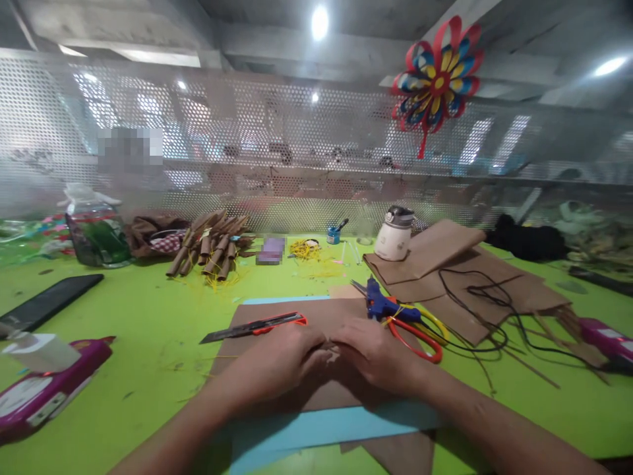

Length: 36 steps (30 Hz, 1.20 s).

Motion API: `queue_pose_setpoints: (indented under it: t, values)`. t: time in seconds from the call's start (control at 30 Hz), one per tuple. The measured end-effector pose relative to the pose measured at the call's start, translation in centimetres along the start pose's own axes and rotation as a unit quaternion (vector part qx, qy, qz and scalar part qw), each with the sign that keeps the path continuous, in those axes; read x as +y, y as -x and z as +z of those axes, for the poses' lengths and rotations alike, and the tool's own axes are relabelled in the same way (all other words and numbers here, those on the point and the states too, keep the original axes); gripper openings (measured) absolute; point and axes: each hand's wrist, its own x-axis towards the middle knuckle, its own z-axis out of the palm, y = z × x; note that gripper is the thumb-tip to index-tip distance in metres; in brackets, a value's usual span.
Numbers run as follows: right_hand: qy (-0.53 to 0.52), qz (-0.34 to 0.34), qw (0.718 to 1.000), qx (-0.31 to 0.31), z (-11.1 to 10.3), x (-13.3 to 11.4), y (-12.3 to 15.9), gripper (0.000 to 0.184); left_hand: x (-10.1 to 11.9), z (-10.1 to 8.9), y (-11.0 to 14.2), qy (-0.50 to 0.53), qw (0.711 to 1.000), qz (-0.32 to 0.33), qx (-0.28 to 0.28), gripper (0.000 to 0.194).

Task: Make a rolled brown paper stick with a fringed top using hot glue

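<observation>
My left hand (pixel 293 348) and my right hand (pixel 376 351) meet fingertip to fingertip over a brown paper sheet (pixel 341 390). The fingers of both are bent and pressed together; what they pinch is hidden beneath them. A box cutter (pixel 257 325) with a red and black body lies beside my left hand, its blade pointing left. Close to my right hand are a blue glue gun (pixel 386 305) and red-handled scissors (pixel 418 342). Light blue paper (pixel 326 425) sticks out from under the brown sheet.
Brown paper rolls (pixel 222 254) and yellow strands (pixel 305 249) lie at the back. A white bottle (pixel 394 234) stands on brown paper sheets (pixel 445 284), with a black cord (pixel 514 313) across them. At left are a phone (pixel 54 300), a magenta power strip (pixel 54 389) and a large jar (pixel 96 231).
</observation>
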Motion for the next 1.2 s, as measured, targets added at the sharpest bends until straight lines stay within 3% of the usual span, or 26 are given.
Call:
queue_pose_setpoints:
  t: [0.3, 0.5, 0.7, 0.93, 1.2]
  values:
    - [0.017, 0.052, 0.998, -0.038, -0.4, -0.6, -0.3, 0.012, -0.5, -0.1, -0.5, 0.005, 1.0, 0.025, -0.007, 0.034]
    - [-0.014, 0.057, 0.998, -0.017, -0.7, -0.6, -0.3, 0.017, 0.0, -0.5, -0.6, -0.036, 0.999, -0.014, -0.001, 0.033]
    - [-0.005, 0.042, 0.999, 0.002, -1.2, -0.2, -0.5, 0.019, -0.8, -0.5, -0.9, 0.088, 0.995, 0.001, -0.047, 0.031]
    - [0.024, 0.016, 1.0, -0.009, -1.3, 0.1, -0.4, 0.017, -3.5, 0.3, -1.5, 0.135, 0.989, 0.003, -0.065, 0.039]
    - [0.003, 0.026, 1.0, -0.015, -1.3, -0.1, -0.4, 0.018, -2.6, 0.3, -1.4, 0.162, 0.984, -0.018, -0.067, 0.037]
